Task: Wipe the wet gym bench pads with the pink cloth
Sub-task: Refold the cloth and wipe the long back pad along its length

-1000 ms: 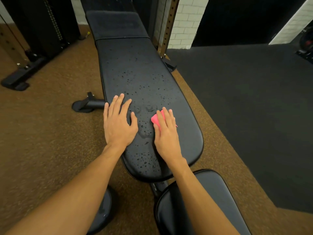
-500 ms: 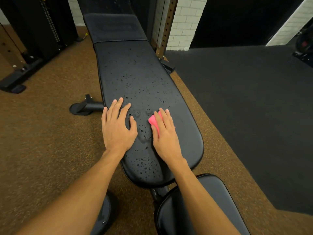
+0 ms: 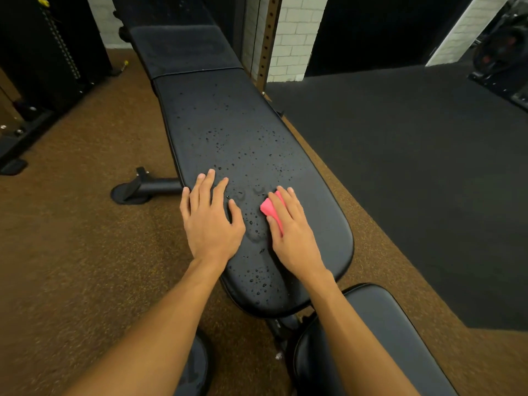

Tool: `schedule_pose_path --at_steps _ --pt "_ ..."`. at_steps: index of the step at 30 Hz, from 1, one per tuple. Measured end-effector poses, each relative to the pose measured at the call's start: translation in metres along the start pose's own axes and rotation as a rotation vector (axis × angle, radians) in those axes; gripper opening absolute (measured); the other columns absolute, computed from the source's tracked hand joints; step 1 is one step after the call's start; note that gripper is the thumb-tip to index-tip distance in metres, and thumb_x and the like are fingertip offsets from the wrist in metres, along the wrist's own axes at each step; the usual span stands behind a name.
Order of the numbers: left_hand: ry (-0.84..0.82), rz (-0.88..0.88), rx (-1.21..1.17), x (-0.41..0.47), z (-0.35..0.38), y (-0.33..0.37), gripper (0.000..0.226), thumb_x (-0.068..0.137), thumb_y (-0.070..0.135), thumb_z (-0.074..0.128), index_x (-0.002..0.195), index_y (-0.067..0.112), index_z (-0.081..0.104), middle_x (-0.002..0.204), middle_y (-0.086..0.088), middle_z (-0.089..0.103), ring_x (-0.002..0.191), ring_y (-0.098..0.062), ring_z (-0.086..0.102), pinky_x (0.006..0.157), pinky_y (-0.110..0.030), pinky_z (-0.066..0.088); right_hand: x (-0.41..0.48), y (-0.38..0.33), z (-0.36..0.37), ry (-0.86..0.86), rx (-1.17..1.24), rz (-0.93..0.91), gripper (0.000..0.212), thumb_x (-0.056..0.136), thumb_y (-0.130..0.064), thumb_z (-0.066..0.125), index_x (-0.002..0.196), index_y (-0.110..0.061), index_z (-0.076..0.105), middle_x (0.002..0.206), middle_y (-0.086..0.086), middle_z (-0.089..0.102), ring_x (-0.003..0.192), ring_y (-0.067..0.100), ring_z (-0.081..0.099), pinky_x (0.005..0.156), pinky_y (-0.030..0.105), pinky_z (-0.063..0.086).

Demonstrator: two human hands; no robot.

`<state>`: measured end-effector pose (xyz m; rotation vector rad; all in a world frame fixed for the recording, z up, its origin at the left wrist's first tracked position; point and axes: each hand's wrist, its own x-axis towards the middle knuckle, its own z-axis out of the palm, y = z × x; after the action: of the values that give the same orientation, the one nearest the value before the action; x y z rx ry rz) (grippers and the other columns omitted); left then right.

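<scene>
The long black back pad [image 3: 228,132] of the gym bench runs away from me, dotted with water drops along its middle and near end. My right hand [image 3: 291,232] presses a folded pink cloth [image 3: 268,208] flat onto the pad's near right part; most of the cloth is hidden under the fingers. My left hand [image 3: 211,221] lies flat, fingers spread, on the pad's left edge, holding nothing. The smaller black seat pad [image 3: 380,338] sits at the bottom right under my right forearm. A strip to the right of the cloth looks free of drops.
A black bench foot [image 3: 137,188] sticks out on the brown floor to the left. A dark rack base [image 3: 17,141] stands far left, and a perforated upright post [image 3: 267,38] stands behind the bench. Black matting [image 3: 414,167] covers the floor to the right.
My right hand and the pink cloth have slid slightly left along the pad. The left hand stays flat on the pad's left edge. The camera has tilted a little.
</scene>
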<state>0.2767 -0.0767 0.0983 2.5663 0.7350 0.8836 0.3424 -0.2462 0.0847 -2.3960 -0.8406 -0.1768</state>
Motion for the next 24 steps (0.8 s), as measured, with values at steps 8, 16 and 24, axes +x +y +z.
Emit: schedule_pose_path --at_steps 8,16,24 --pt "-0.003 0.005 -0.008 0.001 0.000 -0.002 0.048 0.101 0.029 0.055 0.147 0.017 0.058 0.165 -0.003 0.043 0.158 -0.023 0.029 0.130 -0.051 0.017 0.029 -0.015 0.004 0.058 0.019 0.195 0.050 0.117 -0.032 0.041 0.163 -0.014 0.041 0.177 0.003 0.024 0.167 0.020 0.005 0.135 0.047 0.015" --pt "-0.015 0.017 -0.002 0.002 0.001 -0.003 0.047 0.101 0.030 0.053 0.146 0.018 0.057 0.165 -0.004 0.043 0.159 -0.023 0.028 0.130 -0.052 0.016 -0.027 0.016 -0.026 -0.053 -0.018 0.072 0.051 0.116 -0.031 0.046 0.165 -0.019 0.040 0.177 -0.005 0.023 0.166 0.015 0.006 0.134 0.047 0.018" --pt "0.005 0.014 -0.008 0.001 0.003 -0.002 0.046 0.101 0.032 0.052 0.145 0.020 0.058 0.164 -0.002 0.044 0.158 -0.022 0.030 0.130 -0.050 0.016 -0.014 -0.005 -0.022 -0.115 0.056 0.207 0.056 0.119 -0.035 0.032 0.171 -0.017 0.020 0.180 -0.006 0.000 0.164 0.009 -0.014 0.135 0.036 -0.001"
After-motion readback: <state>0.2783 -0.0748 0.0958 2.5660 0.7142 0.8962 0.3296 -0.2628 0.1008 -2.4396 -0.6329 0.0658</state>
